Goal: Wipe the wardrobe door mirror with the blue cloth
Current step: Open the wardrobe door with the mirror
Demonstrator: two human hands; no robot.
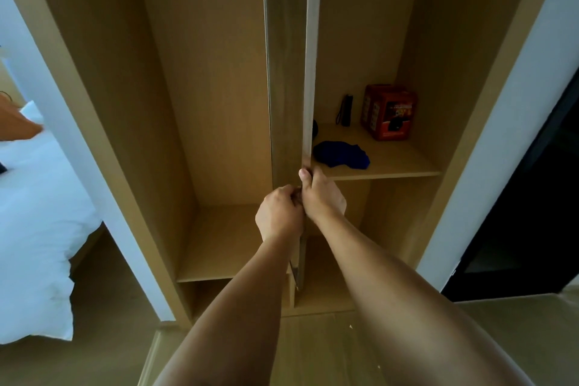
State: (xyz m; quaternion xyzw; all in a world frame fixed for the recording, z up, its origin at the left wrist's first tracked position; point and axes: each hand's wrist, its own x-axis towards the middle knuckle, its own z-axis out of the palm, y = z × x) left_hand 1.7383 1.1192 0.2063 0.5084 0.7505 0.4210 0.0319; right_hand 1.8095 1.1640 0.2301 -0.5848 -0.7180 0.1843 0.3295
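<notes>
Hands: left hand (279,213) and right hand (320,194) both gripped the door edge (308,72).
Cloth: blue cloth (341,154) lay just beyond the right hand, nearer to it.

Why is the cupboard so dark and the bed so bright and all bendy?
Head view: daylight washes out the white bed, while the wardrobe inside sits in shade, so the blue cloth looks nearly black; the wide lens bends straight edges, and the hands look slightly soft.

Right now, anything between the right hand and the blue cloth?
Nothing visible. The blue cloth lies on the shelf just above the right hand, but its left end hides behind the door edge both hands grip.
</notes>
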